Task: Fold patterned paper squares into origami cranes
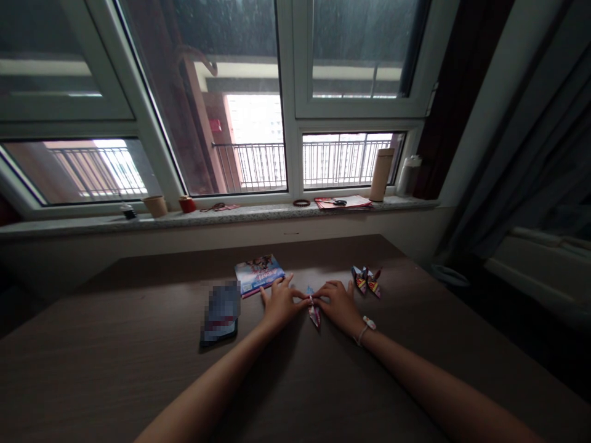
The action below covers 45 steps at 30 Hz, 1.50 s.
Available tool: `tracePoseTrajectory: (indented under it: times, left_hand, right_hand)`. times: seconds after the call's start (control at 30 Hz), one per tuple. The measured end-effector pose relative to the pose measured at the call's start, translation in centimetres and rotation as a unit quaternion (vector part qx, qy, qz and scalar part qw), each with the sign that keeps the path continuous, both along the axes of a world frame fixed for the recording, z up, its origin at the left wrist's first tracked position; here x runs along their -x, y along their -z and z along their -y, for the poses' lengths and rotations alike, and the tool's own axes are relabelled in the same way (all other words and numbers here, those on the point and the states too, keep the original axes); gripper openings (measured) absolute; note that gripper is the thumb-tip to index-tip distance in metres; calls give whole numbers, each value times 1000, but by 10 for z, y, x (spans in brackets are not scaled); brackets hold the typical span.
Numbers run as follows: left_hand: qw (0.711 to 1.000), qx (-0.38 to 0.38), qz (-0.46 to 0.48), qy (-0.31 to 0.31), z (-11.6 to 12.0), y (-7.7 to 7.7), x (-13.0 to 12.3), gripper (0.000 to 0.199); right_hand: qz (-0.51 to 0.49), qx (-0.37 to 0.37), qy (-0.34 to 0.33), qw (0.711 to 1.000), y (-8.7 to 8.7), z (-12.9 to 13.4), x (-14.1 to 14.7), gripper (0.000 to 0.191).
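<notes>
A small folded paper piece (314, 316), pink and white with a bluish tip, lies on the dark brown table (138, 381) between my hands. The fingertips of my left hand (281, 303) pinch its left side near the middle. From the other side, my right hand (339, 303) pinches it with thumb and fingers; a light bracelet is on that wrist. Two folded paper pieces (367, 281) with colourful print stand just beyond my right hand. Beside my left hand is a stack of printed paper (259, 274), blue and pink.
A phone (221, 314), partly pixelated, lies left of my left hand. On the windowsill (268, 213) are a paper cup (156, 206), a red cup (187, 204), scissors (339, 202) on red-and-white papers, a tan bottle (382, 175) and a white bottle (408, 176).
</notes>
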<state>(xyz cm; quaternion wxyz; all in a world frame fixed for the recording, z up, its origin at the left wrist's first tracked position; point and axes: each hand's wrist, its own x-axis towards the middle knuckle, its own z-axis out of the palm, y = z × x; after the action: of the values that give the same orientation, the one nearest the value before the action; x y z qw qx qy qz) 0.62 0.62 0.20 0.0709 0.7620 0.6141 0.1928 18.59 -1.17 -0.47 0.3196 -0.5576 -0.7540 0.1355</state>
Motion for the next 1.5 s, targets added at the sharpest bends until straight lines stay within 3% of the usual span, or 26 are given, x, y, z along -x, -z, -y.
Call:
tracePoseTrajectory:
  times: [0.8, 1.0, 1.5]
  left_hand:
    - [998, 56, 15, -7, 1, -6, 0, 34]
    - [999, 36, 6, 9, 3, -3, -2, 27]
    - [999, -12, -18, 25, 10, 4, 0, 23]
  right_hand:
    - [15, 61, 24, 998, 6, -17, -10, 25]
    - [29, 51, 31, 998, 6, -19, -10, 35]
    - [26, 19, 19, 999, 7, -10, -11, 24]
